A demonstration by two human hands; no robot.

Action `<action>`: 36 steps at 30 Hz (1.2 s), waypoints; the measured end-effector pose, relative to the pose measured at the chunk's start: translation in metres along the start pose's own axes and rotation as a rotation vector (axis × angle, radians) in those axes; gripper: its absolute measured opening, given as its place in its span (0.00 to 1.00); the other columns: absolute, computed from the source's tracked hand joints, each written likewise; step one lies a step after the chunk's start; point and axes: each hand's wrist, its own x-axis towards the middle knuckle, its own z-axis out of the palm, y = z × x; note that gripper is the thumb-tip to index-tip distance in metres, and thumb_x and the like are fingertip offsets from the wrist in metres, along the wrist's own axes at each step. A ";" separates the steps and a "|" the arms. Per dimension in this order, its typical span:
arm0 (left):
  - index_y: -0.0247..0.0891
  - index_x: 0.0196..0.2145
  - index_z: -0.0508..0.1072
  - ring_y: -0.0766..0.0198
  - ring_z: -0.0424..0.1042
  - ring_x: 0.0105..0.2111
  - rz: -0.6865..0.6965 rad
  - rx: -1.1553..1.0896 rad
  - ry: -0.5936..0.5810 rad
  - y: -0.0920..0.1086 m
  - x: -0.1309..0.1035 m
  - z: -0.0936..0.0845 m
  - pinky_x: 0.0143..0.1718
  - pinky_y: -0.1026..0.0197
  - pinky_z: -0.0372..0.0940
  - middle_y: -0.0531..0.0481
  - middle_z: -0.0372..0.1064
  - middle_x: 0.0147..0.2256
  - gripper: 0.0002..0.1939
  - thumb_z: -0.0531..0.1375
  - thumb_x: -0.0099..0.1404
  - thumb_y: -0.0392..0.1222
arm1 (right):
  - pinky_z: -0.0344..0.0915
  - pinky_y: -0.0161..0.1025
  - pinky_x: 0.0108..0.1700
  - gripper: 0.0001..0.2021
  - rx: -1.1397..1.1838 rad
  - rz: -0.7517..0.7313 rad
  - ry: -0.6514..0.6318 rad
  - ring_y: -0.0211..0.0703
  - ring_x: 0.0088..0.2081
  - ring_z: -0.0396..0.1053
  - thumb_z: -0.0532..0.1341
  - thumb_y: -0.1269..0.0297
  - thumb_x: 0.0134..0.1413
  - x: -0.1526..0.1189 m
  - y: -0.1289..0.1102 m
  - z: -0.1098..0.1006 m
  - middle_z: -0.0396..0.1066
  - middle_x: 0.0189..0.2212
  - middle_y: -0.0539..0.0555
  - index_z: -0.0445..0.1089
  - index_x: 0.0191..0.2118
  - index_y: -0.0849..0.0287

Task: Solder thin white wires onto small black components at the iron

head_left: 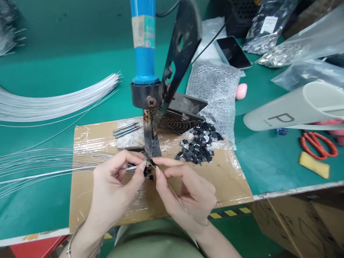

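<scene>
Cardboard sheet [228,179] laid along the worktop [34,208], its near edge brought up to the worktop's front edge. Both hands are placed over the middle of the sheet, nearer its front edge than its back. By the left hand [115,186] a small part [147,163] (too tiny to be identified) is pinched between thumb and forefinger, directly at the tip of a blue-handled soldering iron [144,64]. By the right hand [188,186] a thin wire [152,166] is gripped in the same way, its end led to that tip.

Bare cardboard is seen toward the sheet's right front corner; green surface is seen between the sheet's right edge and the red scissors [318,145]. The sheet's left edge is crossed by loose wires [53,163]; a thick wire bundle [67,107] is laid farther back, run out past the worktop's left edge.

Forward reach is blocked by the iron, pointed downward in a dark bracket [185,32], and by a small fan [178,120] just behind it. Black pieces [199,145] are heaped by the sheet's back edge, right of the fan. Bubble wrap [212,89] is spread behind, a phone [233,53] at its far end. Toward the right edge, a pale cup [279,111] and a yellow sponge [314,165] are noted, the sponge near the front edge.
</scene>
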 end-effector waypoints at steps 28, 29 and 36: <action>0.43 0.31 0.79 0.72 0.78 0.34 0.067 0.025 0.000 -0.003 0.002 0.001 0.35 0.75 0.69 0.58 0.81 0.34 0.08 0.67 0.65 0.32 | 0.84 0.39 0.45 0.10 -0.021 -0.044 0.037 0.44 0.38 0.85 0.67 0.80 0.60 0.001 0.001 0.001 0.86 0.40 0.55 0.72 0.37 0.55; 0.43 0.31 0.79 0.72 0.78 0.34 0.066 0.023 0.000 -0.003 0.002 0.001 0.35 0.75 0.69 0.58 0.81 0.34 0.08 0.67 0.65 0.32 | 0.84 0.39 0.45 0.10 -0.022 -0.044 0.038 0.44 0.38 0.85 0.67 0.80 0.60 0.000 0.001 0.001 0.86 0.40 0.55 0.72 0.37 0.55; 0.42 0.31 0.79 0.72 0.78 0.34 0.046 0.008 0.004 -0.005 0.003 0.000 0.36 0.76 0.69 0.57 0.81 0.34 0.07 0.67 0.64 0.31 | 0.84 0.39 0.46 0.10 -0.010 -0.040 0.025 0.44 0.39 0.85 0.66 0.80 0.61 -0.001 0.003 0.001 0.86 0.40 0.56 0.71 0.37 0.55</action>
